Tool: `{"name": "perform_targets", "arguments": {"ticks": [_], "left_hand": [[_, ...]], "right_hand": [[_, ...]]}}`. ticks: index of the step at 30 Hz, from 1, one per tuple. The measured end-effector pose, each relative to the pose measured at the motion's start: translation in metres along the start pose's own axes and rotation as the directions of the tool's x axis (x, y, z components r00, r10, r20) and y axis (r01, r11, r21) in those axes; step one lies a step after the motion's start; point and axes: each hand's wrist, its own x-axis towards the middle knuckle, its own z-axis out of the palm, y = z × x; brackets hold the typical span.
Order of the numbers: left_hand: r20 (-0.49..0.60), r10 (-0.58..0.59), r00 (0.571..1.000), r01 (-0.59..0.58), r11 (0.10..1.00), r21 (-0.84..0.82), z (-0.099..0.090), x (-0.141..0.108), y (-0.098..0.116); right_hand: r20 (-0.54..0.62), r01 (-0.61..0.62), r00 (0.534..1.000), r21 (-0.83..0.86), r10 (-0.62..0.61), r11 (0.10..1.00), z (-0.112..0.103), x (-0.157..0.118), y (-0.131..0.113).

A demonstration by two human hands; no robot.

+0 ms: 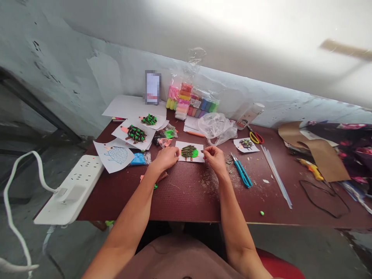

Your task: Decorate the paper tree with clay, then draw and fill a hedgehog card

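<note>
A small white card (200, 158) lies on the table before me, bearing a hedgehog (189, 152) with a green clay body, dark spines and a pinkish face. My left hand (168, 157) has its fingers closed at the card's left edge, partly covering the face. At the right edge, my right hand (215, 158) pinches a small dark piece (202, 151), too small to name exactly. Right of that hand are blue-handled scissors-like cutters (242, 173) and short cut bits (229, 162).
Finished hedgehog pictures (136, 133) and a blue drawing (117, 155) lie left, near a white power strip (78, 186). Bagged coloured clay (192, 102) stands behind. Rightward are red-and-yellow scissors (256, 137), clear glue sticks (276, 176) and a yellow glue gun (315, 170) with its cord.
</note>
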Motion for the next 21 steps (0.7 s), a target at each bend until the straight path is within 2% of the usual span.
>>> {"name": "perform_targets", "arguments": {"ticks": [3, 6, 11, 14, 16, 18, 21], "left_hand": [[0.0, -0.003, 1.0, 0.003, 1.0, 0.003, -0.0002, -0.0005, 0.0007], [0.001, -0.005, 1.0, 0.005, 1.0, 0.004, -0.0002, -0.0007, 0.0007], [-0.001, 0.002, 1.0, -0.002, 1.0, -0.005, 0.0002, -0.0003, -0.0004], [-0.005, 0.005, 1.0, -0.005, 1.0, -0.004, 0.0005, 0.0, -0.0006], [-0.005, 0.001, 1.0, -0.001, 1.0, 0.0, 0.0003, 0.0, -0.0003], [-0.002, -0.004, 1.0, 0.004, 1.0, 0.005, -0.0003, -0.0003, 0.0004], [0.003, -0.005, 1.0, 0.005, 1.0, -0.002, -0.0013, -0.0009, 0.0011]], "right_hand": [[0.041, -0.037, 0.999, 0.053, 0.035, 0.998, 0.005, -0.0015, -0.0007], [0.058, 0.0, 0.998, 0.015, 0.0, 1.0, 0.0084, -0.0018, -0.0014], [0.073, 0.114, 0.993, -0.282, -0.097, 0.953, 0.0065, 0.0015, -0.0003], [0.038, 0.112, 0.994, -0.481, -0.107, 0.87, 0.0036, 0.004, 0.002], [0.036, 0.104, 0.994, -0.556, -0.101, 0.824, 0.0023, 0.0051, 0.0036], [0.058, 0.111, 0.994, -0.57, -0.096, 0.814, 0.0014, 0.0054, 0.0044], [0.084, 0.117, 0.993, -0.508, -0.086, 0.853, -0.0006, 0.0045, 0.0034]]}}
